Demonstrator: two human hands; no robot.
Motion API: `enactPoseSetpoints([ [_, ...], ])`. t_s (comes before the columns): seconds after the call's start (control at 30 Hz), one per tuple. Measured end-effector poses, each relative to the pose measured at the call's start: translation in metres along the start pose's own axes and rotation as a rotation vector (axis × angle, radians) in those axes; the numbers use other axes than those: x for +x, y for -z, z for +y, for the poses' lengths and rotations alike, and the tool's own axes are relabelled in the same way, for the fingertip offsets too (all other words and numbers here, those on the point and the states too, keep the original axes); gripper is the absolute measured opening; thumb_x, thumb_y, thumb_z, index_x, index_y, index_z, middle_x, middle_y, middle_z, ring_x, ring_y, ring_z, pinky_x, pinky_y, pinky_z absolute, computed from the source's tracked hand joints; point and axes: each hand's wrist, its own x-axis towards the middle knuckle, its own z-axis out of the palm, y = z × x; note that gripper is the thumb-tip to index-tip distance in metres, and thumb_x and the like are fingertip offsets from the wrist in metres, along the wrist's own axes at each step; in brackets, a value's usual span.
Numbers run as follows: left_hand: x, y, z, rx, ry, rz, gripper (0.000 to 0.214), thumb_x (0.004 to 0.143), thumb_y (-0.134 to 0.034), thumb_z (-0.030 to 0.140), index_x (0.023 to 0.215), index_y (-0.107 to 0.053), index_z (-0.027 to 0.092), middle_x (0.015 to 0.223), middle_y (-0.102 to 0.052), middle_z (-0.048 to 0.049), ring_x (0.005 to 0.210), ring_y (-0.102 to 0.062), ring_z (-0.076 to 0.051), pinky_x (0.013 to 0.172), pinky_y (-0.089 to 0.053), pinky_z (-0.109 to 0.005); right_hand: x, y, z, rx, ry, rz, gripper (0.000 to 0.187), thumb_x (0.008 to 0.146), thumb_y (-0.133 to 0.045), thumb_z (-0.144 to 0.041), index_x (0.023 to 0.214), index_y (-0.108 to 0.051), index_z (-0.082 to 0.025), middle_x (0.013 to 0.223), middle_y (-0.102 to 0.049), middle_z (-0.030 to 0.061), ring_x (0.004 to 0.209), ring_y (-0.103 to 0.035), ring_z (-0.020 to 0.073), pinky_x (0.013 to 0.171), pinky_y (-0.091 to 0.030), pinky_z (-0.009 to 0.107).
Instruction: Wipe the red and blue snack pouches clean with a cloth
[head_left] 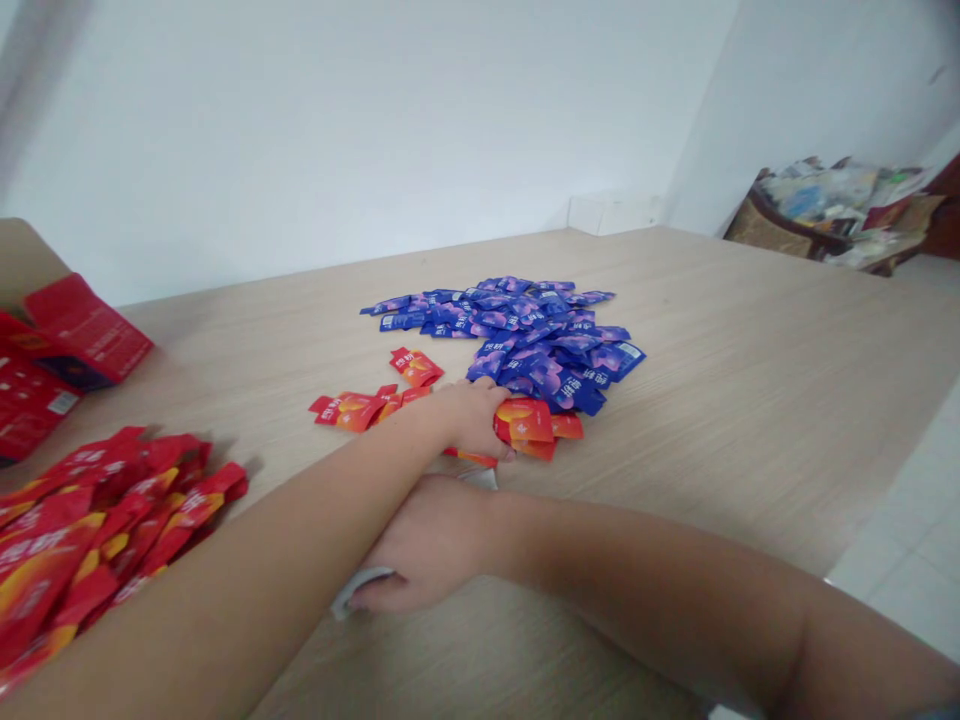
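My left hand (474, 418) reaches across the table from the lower left, over my right forearm's side. Its fingers are closed at a red and orange sachet (523, 420); more red sachets (349, 410) lie beside it. Just beyond them spreads a heap of blue-purple sachets (517, 335). Below and nearer, my right hand (429, 545) is closed, palm down, around a flat white-grey thing (352, 592). Its edges show at the thumb and beyond the knuckles; the rest is covered, so its kind is unclear. The left forearm hides part of the right hand's fingers.
A large pile of red sachets (97, 530) lies at the near left, with an open red box (75, 335) behind it. At the far wall stands a white box (613, 214). A cluttered chair (784, 225) is beyond the table's right edge.
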Motion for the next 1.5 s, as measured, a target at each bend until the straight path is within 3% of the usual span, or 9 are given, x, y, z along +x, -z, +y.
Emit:
enactPoseSetpoints([
  [0.17,0.008,0.000,0.010,0.060,0.037,0.028,0.059,0.084,-0.074,0.052,0.132,-0.065,0.020,0.124,-0.073,-0.0179,0.112,-0.074,-0.038,0.092,-0.060,-0.046,0.000,-0.004,0.002,-0.012,0.054,0.120,0.031,0.103,-0.061,-0.041,0.123,-0.074,-0.021,0.154,-0.067,0.0084,0.158,-0.042,0.0263,0.128,-0.035,0.039],
  [0.33,0.006,-0.004,0.018,0.099,0.052,0.113,0.044,0.092,-0.067,0.032,0.134,-0.058,0.023,0.122,-0.075,-0.0150,0.108,-0.076,-0.035,0.085,-0.060,-0.043,0.000,-0.007,0.003,-0.028,0.091,0.122,0.032,0.103,-0.059,-0.041,0.121,-0.073,-0.018,0.154,-0.066,0.0105,0.160,-0.040,0.0265,0.134,-0.022,0.039],
  [0.47,-0.002,-0.002,0.010,0.105,0.078,0.187,0.032,0.094,-0.061,0.021,0.125,-0.060,0.023,0.119,-0.076,-0.0130,0.107,-0.076,-0.033,0.085,-0.059,-0.040,-0.001,-0.006,0.002,-0.044,0.093,0.113,0.032,0.104,-0.059,-0.040,0.122,-0.075,-0.019,0.151,-0.069,0.0107,0.155,-0.047,0.0287,0.127,-0.037,0.042],
  [0.67,-0.024,0.006,-0.016,0.088,0.111,0.302,0.036,0.090,-0.061,0.016,0.125,-0.061,0.025,0.119,-0.076,-0.0096,0.112,-0.075,-0.032,0.092,-0.056,-0.038,0.000,-0.001,0.000,-0.020,0.005,-0.005,0.033,0.108,-0.055,-0.043,0.120,-0.076,-0.021,0.123,-0.081,0.0081,0.112,-0.074,0.0271,0.085,-0.056,0.038],
  [0.93,-0.074,-0.012,-0.066,0.103,0.125,0.354,0.032,0.097,-0.058,0.020,0.128,-0.064,0.024,0.129,-0.074,-0.0124,0.129,-0.068,-0.033,0.112,-0.048,-0.045,-0.003,0.006,-0.005,-0.078,0.007,0.004,0.033,0.109,-0.053,-0.046,0.114,-0.073,-0.020,0.112,-0.079,0.0047,0.096,-0.073,0.0246,0.076,-0.053,0.039],
  [1.1,-0.103,-0.025,-0.086,0.071,0.153,0.322,0.045,0.085,-0.073,0.030,0.130,-0.065,0.026,0.132,-0.074,-0.0116,0.125,-0.070,-0.035,0.108,-0.053,-0.045,-0.005,0.006,-0.005,-0.064,0.000,0.014,0.033,0.110,-0.052,-0.046,0.119,-0.072,-0.021,0.118,-0.079,0.0061,0.099,-0.072,0.0248,0.080,-0.054,0.040],
  [1.23,-0.142,-0.032,-0.085,-0.018,0.278,0.477,0.048,0.090,-0.058,0.031,0.137,-0.059,0.024,0.134,-0.072,-0.0126,0.124,-0.070,-0.035,0.109,-0.054,-0.047,-0.007,0.009,-0.004,-0.054,0.013,-0.013,0.034,0.107,-0.057,-0.047,0.121,-0.070,-0.018,0.121,-0.078,0.0105,0.104,-0.072,0.0266,0.085,-0.056,0.042],
  [1.37,-0.197,-0.062,-0.071,-0.371,0.381,0.729,0.038,0.099,-0.050,0.031,0.136,-0.060,0.029,0.136,-0.072,-0.0064,0.127,-0.070,-0.029,0.112,-0.056,-0.046,-0.007,0.007,-0.002,-0.036,0.012,-0.024,0.031,0.105,-0.060,-0.040,0.123,-0.068,-0.016,0.121,-0.076,0.0124,0.104,-0.071,0.0263,0.087,-0.057,0.041],
  [1.5,-0.239,-0.096,-0.052,-0.348,0.247,0.692,0.037,0.096,-0.066,0.035,0.134,-0.066,0.037,0.159,-0.059,-0.0069,0.144,-0.060,-0.033,0.120,-0.051,-0.052,-0.010,0.005,0.004,-0.069,-0.148,0.009,0.029,0.103,-0.062,-0.039,0.122,-0.067,-0.017,0.118,-0.074,0.0118,0.100,-0.071,0.0271,0.082,-0.056,0.041],
])
